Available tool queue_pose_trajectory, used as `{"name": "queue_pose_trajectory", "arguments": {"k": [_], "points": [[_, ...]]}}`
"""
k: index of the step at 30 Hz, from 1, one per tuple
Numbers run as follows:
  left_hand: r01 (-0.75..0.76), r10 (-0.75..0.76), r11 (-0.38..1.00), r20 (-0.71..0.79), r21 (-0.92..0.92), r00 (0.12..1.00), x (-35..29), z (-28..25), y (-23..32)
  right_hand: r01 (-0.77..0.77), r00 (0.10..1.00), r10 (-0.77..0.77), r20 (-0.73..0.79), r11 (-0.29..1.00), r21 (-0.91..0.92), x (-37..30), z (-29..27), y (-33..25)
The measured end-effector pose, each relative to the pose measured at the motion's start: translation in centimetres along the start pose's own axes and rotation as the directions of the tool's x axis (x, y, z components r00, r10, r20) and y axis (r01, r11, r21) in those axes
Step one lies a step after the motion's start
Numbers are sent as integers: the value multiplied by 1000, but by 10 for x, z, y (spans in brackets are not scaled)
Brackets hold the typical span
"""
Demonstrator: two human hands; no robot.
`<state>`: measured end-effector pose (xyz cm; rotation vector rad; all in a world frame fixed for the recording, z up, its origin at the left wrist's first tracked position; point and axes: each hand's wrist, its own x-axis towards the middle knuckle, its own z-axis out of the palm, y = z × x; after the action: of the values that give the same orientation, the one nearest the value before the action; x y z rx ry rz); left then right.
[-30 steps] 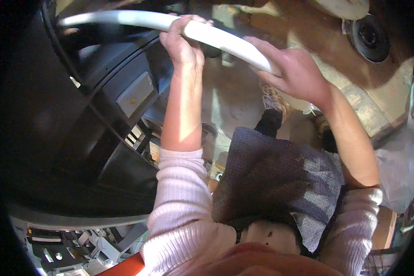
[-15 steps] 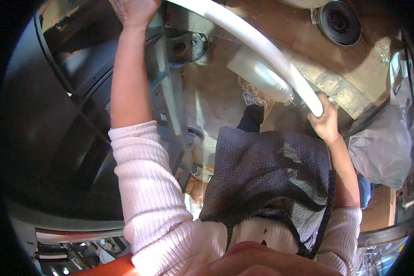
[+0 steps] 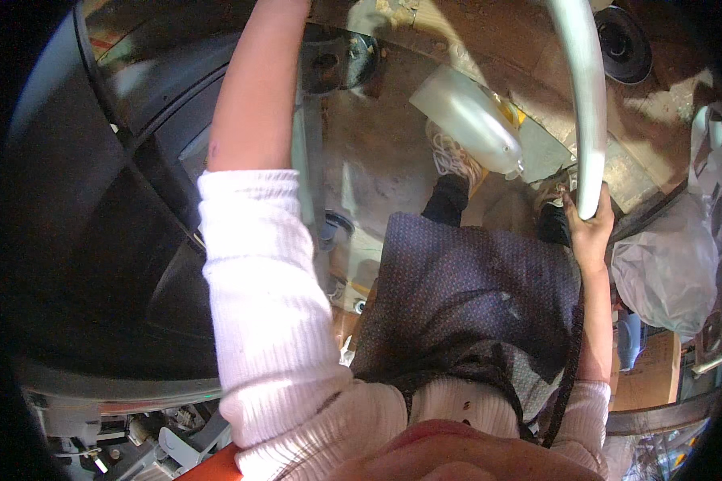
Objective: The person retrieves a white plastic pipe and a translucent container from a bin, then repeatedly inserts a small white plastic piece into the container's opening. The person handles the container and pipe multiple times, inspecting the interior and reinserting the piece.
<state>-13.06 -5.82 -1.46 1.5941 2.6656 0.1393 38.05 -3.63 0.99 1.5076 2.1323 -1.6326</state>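
A long, smooth white curved piece (image 3: 587, 104), like a tube or bowed strip, runs down from the top edge of the view. My right hand (image 3: 592, 224) is closed round its lower end, near the right side of my dark patterned apron (image 3: 473, 280). My left arm (image 3: 261, 104), in a pushed-up white ribbed sleeve, reaches forward past the top edge. The left hand itself is out of the picture, so what it touches is hidden. Left of the white piece is a translucent bottle-shaped object (image 3: 472, 120) with a narrow tip, close to my shoe (image 3: 449, 152).
A large dark curved surface (image 3: 64, 264) fills the left side. At the far right are a black round disc (image 3: 622, 44), a whitish plastic bag (image 3: 670, 264) and a cardboard box (image 3: 648, 373). Mixed small parts (image 3: 136, 441) lie at the lower left.
The white piece has swung from a slant across the upper middle to nearly upright at the right. My right hand moved slightly right and down with it; my left hand went out past the top edge.
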Motion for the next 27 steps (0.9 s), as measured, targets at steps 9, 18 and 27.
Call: {"name": "queue_pose_trajectory", "arguments": {"k": [9, 18, 27], "points": [[164, -273, 950, 448, 267, 852, -73, 15, -77, -67, 996, 63, 57, 995, 71, -12, 34, -21], [-300, 192, 912, 354, 280, 915, -135, 2, -127, -74, 989, 63, 136, 994, 78, -17, 44, 1], [-169, 186, 907, 8, -387, 982, -129, -42, 13, -25, 994, 10, 105, 990, 141, 1, 43, -14]]}}
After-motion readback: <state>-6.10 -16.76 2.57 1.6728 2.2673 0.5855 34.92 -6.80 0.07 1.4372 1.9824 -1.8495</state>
